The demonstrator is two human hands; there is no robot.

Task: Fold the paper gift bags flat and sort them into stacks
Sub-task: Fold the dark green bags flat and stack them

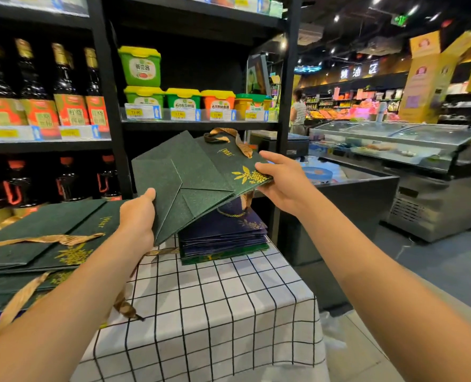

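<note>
I hold a dark green paper gift bag (195, 177) with gold print and gold ribbon handles, folded nearly flat, in the air above the table. My left hand (137, 213) grips its bottom left edge, thumb on top. My right hand (281, 180) pinches its right edge by the gold flower print. Under it sits a stack of flat navy bags (226, 232) with a green one at the base. A pile of flat green bags (44, 244) lies at the left.
The table wears a white cloth with a black grid (215, 312). Black shelves (110, 106) with bottles and tubs stand close behind. A freezer cabinet (421, 172) is to the right, across grey floor. A person stands far off by the produce.
</note>
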